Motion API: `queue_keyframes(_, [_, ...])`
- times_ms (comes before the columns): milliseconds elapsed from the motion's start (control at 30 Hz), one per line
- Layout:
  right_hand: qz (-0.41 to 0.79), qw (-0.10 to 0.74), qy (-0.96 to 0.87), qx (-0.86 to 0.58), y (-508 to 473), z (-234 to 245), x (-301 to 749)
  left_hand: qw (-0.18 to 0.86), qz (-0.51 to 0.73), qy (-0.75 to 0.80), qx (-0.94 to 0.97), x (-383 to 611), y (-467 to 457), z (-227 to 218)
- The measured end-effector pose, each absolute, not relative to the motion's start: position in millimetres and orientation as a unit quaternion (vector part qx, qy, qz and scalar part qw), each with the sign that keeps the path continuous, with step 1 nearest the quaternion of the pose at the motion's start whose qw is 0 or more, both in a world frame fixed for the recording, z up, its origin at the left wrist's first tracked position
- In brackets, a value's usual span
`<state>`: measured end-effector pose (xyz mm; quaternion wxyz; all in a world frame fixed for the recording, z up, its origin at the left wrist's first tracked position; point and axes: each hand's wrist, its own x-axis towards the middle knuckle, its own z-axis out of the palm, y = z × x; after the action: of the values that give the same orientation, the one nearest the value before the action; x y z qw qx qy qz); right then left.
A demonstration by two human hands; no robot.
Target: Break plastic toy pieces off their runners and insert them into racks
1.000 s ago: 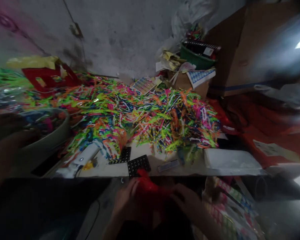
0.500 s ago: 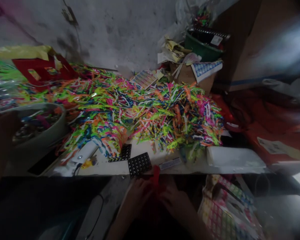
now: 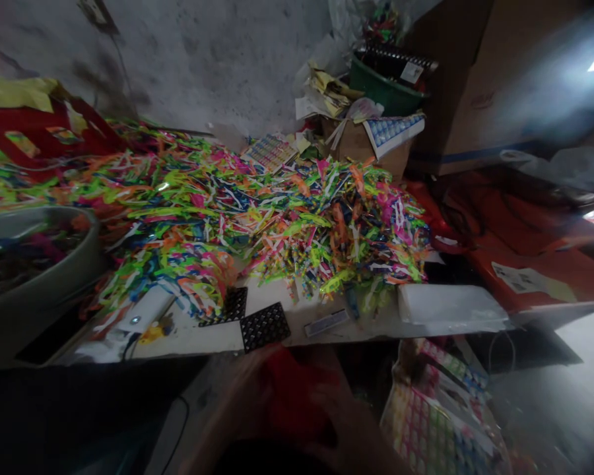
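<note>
Just below the table's front edge, a soft red piece of cloth or plastic (image 3: 294,396) lies between my two hands; it is dark and blurred, so its exact kind does not show. My left hand (image 3: 250,382) grips its left side. On its lower right, my right hand (image 3: 340,412) has its fingers curled against it. Beyond my hands, two black textured pads (image 3: 266,326) lie at the table edge, beside a small flat pale strip (image 3: 327,322). A large heap of brightly coloured plastic pieces (image 3: 277,211) spreads behind them.
At left stand a pale round tub (image 3: 92,257) holding pieces and a red crate (image 3: 39,142). A white device (image 3: 146,313) with a cable sits in front. To the right are a white packet (image 3: 450,307), orange-red bags (image 3: 539,264) and, below, printed sheets (image 3: 438,409).
The red material now shows larger and wider between my hands, which have spread slightly apart. My view has shifted right, so the table's things appear further left.
</note>
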<state>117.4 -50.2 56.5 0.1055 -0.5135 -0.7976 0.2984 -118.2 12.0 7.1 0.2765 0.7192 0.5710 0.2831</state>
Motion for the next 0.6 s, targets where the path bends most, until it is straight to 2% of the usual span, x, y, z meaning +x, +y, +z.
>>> queue_keyframes(133, [0.218,0.063,-0.867,-0.444,-54,31,93,0.219,0.193,0.568,0.770,-114,15,15])
queue_keyframes(267, [0.214,0.024,-0.903,-0.371,-57,29,100,0.198,0.262,0.651,0.684,-128,18,16])
queue_keyframes(367, [0.236,0.038,-0.874,-0.423,-52,50,122,0.249,0.298,0.701,0.599,-133,14,15])
queue_keyframes(500, [0.320,0.057,-0.812,-0.484,-42,84,136,0.293,0.262,0.614,0.684,-124,10,28])
queue_keyframes(600, [0.314,0.073,-0.806,-0.496,-39,89,124,0.282,0.205,0.542,0.764,-117,9,46])
